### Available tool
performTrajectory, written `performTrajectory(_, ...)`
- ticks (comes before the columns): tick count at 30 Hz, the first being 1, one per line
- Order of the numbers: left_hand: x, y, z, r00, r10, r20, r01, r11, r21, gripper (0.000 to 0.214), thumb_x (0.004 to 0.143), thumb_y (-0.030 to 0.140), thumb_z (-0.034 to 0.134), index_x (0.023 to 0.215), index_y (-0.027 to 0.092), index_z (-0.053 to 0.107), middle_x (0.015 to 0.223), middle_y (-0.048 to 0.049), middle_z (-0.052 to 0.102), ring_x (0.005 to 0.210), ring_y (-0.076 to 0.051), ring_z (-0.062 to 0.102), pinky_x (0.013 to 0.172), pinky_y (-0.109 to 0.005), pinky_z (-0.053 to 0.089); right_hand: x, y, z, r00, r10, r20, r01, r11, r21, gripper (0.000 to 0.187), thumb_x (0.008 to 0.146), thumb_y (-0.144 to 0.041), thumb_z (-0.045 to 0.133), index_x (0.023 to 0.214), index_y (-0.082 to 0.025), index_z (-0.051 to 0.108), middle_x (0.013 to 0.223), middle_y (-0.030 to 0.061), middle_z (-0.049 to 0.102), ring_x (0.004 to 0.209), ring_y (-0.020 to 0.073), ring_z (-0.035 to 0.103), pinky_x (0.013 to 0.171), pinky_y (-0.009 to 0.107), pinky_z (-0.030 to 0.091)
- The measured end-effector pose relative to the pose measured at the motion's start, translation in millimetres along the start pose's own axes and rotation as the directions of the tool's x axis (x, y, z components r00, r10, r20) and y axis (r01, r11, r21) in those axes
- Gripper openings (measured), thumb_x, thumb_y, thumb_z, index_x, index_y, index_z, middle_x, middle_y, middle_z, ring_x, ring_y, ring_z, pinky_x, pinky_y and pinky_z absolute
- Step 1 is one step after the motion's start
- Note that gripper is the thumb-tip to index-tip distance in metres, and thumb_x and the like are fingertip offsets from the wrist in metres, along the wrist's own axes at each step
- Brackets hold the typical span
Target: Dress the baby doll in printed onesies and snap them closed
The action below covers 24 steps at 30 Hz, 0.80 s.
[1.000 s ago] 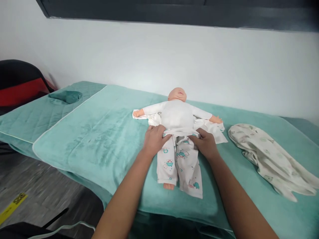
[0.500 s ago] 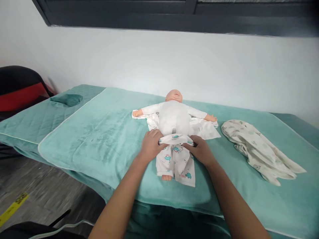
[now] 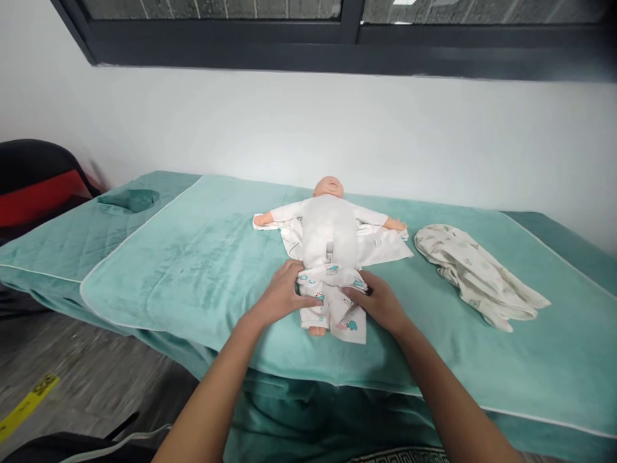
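Note:
A baby doll (image 3: 330, 222) lies on its back on the bed, head toward the wall and arms spread. Its white body rests on an opened white printed baby shirt (image 3: 383, 247). White baby pants (image 3: 332, 289) with teal prints cover its legs and are bunched at the hips. My left hand (image 3: 282, 292) grips the pants' left side, thumb across the front. On the other side, my right hand (image 3: 378, 299) holds the pants with its thumb on the front and fingers curled at the edge. One foot (image 3: 317, 331) pokes out of the left pant leg.
The bed wears a teal plush cover (image 3: 173, 276) with a face hole (image 3: 130, 200) at the left. A crumpled printed cloth garment (image 3: 477, 270) lies right of the doll. A black and red chair (image 3: 38, 186) stands at the left, and a white cable (image 3: 120, 444) runs below.
Both hands have shifted down from the waistband to lower on the pants. More of the doll's lower belly shows, and the waistband lies looser. The camera view has tilted up slightly.

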<state>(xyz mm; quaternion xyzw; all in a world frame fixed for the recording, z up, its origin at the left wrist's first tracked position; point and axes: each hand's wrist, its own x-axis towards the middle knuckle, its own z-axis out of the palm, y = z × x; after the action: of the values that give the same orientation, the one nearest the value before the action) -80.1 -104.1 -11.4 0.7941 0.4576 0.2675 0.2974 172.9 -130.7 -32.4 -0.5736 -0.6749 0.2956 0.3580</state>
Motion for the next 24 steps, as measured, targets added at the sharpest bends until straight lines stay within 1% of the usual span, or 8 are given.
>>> performTrajectory(4,-21,11,-4.3,0.995,0.042,0.088,-0.042,0.999,-0.004,0.104,0.058,0.057,0.083,0.143,0.022,0.033,0.144,-0.0143,0.036,0.132,-0.033,0.040,0.110,-0.048,0.038,-6,-3,-1,0.999,0.035,0.032,-0.039,0.991,0.131,0.030,0.081,-0.049,0.064,0.081,-0.018,0.062,0.078,0.0010,0.063,0.077,0.0204,0.057,0.069,0.031,0.045)
performTrajectory(6,-31,15,-1.2,0.987,0.071,0.141,-0.079,0.995,0.055,0.119,0.055,0.060,0.084,0.151,0.028,0.022,0.152,-0.0156,0.026,0.139,-0.038,0.033,0.111,-0.051,0.036,-13,-7,-5,0.994,0.035,0.106,-0.057,0.975,0.216,0.034,0.081,-0.049,0.066,0.095,-0.018,0.061,0.087,0.0022,0.065,0.081,0.0210,0.059,0.071,0.032,0.047)
performTrajectory(9,-40,16,9.7,0.984,0.128,0.124,-0.153,0.963,0.222,0.125,0.053,0.057,0.087,0.154,0.029,0.018,0.155,-0.0196,0.019,0.142,-0.043,0.027,0.109,-0.056,0.037,-30,-10,-9,0.973,-0.024,0.230,-0.026,0.977,0.213,0.073,0.069,-0.048,0.078,0.129,-0.020,0.047,0.117,0.0090,0.060,0.101,0.0259,0.059,0.084,0.039,0.050)
performTrajectory(12,-39,13,20.9,0.978,0.204,0.040,-0.205,0.913,0.353,0.111,0.064,0.052,0.083,0.153,0.024,0.022,0.148,-0.0228,0.029,0.140,-0.043,0.030,0.107,-0.057,0.038,-44,-4,-4,0.974,-0.115,0.196,0.116,0.993,0.005,0.106,0.048,-0.049,0.089,0.136,-0.021,0.039,0.131,0.0138,0.051,0.117,0.0327,0.051,0.095,0.048,0.046)
performTrajectory(15,-34,12,24.3,0.971,0.238,0.009,-0.221,0.886,0.408,0.094,0.075,0.052,0.073,0.151,0.024,0.027,0.139,-0.0215,0.038,0.136,-0.040,0.035,0.106,-0.057,0.039,-45,1,7,0.987,-0.156,0.049,0.162,0.973,-0.163,0.094,0.051,-0.049,0.087,0.129,-0.020,0.044,0.124,0.0139,0.053,0.114,0.0332,0.051,0.094,0.049,0.046)
performTrajectory(17,-31,13,22.7,0.969,0.245,0.005,-0.226,0.884,0.410,0.095,0.074,0.053,0.073,0.152,0.025,0.026,0.137,-0.0203,0.039,0.134,-0.039,0.037,0.105,-0.057,0.039,-41,2,13,0.987,-0.157,-0.017,0.151,0.969,-0.197,0.081,0.059,-0.047,0.083,0.125,-0.019,0.046,0.121,0.0135,0.055,0.111,0.0319,0.053,0.092,0.047,0.047)
performTrajectory(21,-29,14,18.6,0.969,0.242,0.046,-0.241,0.896,0.374,0.115,0.062,0.058,0.080,0.154,0.023,0.021,0.143,-0.0211,0.032,0.134,-0.040,0.035,0.105,-0.055,0.041,-37,1,14,0.985,-0.169,-0.022,0.161,0.966,-0.202,0.071,0.061,-0.039,0.079,0.122,-0.019,0.049,0.118,0.0127,0.057,0.109,0.0314,0.054,0.089,0.045,0.049)
performTrajectory(24,-26,15,20.0,0.978,0.209,0.025,-0.204,0.914,0.351,0.098,0.071,0.049,0.076,0.152,0.025,0.026,0.140,-0.0177,0.037,0.130,-0.037,0.040,0.105,-0.052,0.041,-35,0,12,0.987,-0.157,-0.038,0.147,0.971,-0.187,0.066,0.063,-0.037,0.076,0.121,-0.020,0.051,0.116,0.0110,0.060,0.107,0.0307,0.056,0.089,0.044,0.048)
